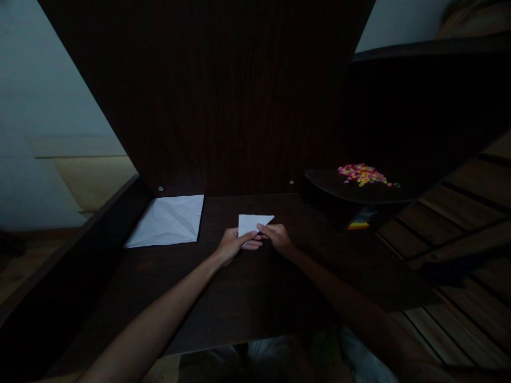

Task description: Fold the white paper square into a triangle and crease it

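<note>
A small folded piece of white paper (pixel 249 222), roughly triangular with its point to the right, is held between both hands above the dark desk. My left hand (pixel 235 244) grips its lower left side, thumb on top and fingers underneath. My right hand (pixel 278 236) pinches its lower right edge, thumb laid across the front. The thumbs nearly meet at the middle, and the fingers behind the paper are partly hidden. To the left lies a larger square of white paper (pixel 170 219) with diagonal creases.
Several small colourful pieces (pixel 364 174) lie heaped on a rounded shelf (pixel 327 183) at the right. A yellow-orange item (pixel 358 225) sits beneath it. A tall dark panel (pixel 239 106) closes off the back, and a raised side board (pixel 80 255) runs along the left.
</note>
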Demonstrator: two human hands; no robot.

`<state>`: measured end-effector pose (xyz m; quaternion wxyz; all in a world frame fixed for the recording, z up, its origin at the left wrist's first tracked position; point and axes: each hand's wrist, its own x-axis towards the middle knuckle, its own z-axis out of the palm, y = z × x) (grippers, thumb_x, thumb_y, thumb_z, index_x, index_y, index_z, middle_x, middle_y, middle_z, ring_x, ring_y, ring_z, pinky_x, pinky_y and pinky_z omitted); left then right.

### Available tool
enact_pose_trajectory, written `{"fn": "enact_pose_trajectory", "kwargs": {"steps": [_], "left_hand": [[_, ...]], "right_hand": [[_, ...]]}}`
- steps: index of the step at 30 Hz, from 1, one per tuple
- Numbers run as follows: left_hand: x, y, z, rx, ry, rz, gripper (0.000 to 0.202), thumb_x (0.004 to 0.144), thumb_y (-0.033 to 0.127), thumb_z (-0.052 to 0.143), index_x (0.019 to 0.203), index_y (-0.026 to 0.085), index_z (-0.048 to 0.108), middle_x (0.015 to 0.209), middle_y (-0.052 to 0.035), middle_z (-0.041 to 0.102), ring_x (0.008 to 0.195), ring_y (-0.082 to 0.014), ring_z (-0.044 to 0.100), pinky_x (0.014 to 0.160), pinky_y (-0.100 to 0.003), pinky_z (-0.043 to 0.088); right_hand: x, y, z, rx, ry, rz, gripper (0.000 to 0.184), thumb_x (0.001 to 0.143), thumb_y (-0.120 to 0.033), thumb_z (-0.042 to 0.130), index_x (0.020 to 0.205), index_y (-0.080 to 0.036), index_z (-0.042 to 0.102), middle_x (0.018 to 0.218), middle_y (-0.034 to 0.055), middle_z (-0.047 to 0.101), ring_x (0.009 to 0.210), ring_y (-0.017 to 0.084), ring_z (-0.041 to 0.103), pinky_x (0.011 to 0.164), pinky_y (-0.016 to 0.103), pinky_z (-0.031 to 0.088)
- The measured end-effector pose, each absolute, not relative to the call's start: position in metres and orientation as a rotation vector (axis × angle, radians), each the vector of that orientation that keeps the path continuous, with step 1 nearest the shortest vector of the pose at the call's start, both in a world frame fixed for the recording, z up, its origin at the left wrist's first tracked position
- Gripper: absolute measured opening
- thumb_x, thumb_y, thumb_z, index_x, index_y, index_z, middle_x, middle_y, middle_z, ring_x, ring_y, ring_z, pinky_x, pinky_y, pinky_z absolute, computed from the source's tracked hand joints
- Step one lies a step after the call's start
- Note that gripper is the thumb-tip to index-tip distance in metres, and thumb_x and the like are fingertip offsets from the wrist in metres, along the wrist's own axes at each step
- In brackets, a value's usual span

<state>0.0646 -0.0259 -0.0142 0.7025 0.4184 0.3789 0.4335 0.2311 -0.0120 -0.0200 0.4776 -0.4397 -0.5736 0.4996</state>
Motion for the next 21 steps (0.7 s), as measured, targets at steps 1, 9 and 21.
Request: {"fn": "enact_pose_trajectory", "kwargs": {"steps": [1,9,21], "left_hand": [[0.0645,-0.0257,-0.0140,0.932,0.846,0.965,0.033,0.069,0.030,0.081,0.089,0.007,0.071,0.088,-0.0159,0.075,0.071,-0.0212,0.072,0.073,-0.035,0.060],[0.0618,-0.0233,-0.0124,0.932,0.835,0.937,0.031,0.069,0.032,0.081,0.085,0.007,0.071,0.087,-0.0154,0.075,0.070,-0.0182,0.071,0.072,-0.031,0.059],[0.0574,-0.0225,-0.0103,0.898,0.814,0.912,0.032,0.068,0.032,0.082,0.085,0.007,0.072,0.092,-0.0183,0.074,0.079,-0.0216,0.072,0.076,-0.032,0.058]], "right_hand": [[0.2316,-0.0104,-0.0197,-1.058,-1.347,1.238,0.048,0.067,-0.062,0.068,0.061,-0.014,0.071,0.059,0.0019,0.065,0.063,0.019,0.063,0.061,0.031,0.054],[0.2372,-0.0058,-0.0119,-0.918,-0.966,1.381,0.037,0.061,-0.048,0.080,0.071,-0.014,0.072,0.076,0.0089,0.073,0.070,0.022,0.069,0.065,0.039,0.060],[0.2372,-0.0045,-0.0107,-0.840,-0.899,1.550,0.022,0.073,-0.036,0.075,0.078,-0.015,0.069,0.078,0.0082,0.075,0.072,0.021,0.071,0.074,0.038,0.059]]}}
